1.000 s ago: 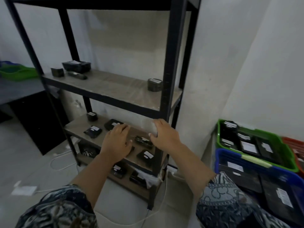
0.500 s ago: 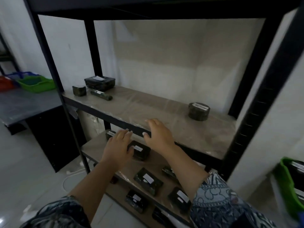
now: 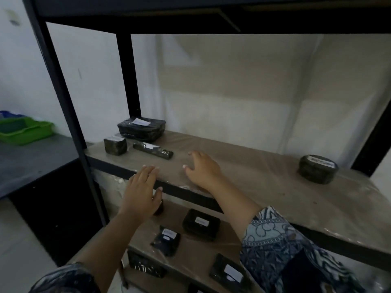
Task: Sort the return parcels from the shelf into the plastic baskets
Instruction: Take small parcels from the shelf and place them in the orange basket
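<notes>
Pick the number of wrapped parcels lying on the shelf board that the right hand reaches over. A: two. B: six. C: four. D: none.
C: the shelf board holds a large flat parcel, a small square parcel and a slim parcel at its left end, and a round parcel at its right.

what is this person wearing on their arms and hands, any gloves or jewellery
The left hand and right hand are bare: no gloves, and no ring or watch shows. The right sleeve is loose fabric with a blue-grey, dark and white floral print; the left sleeve carries the same print.
</notes>
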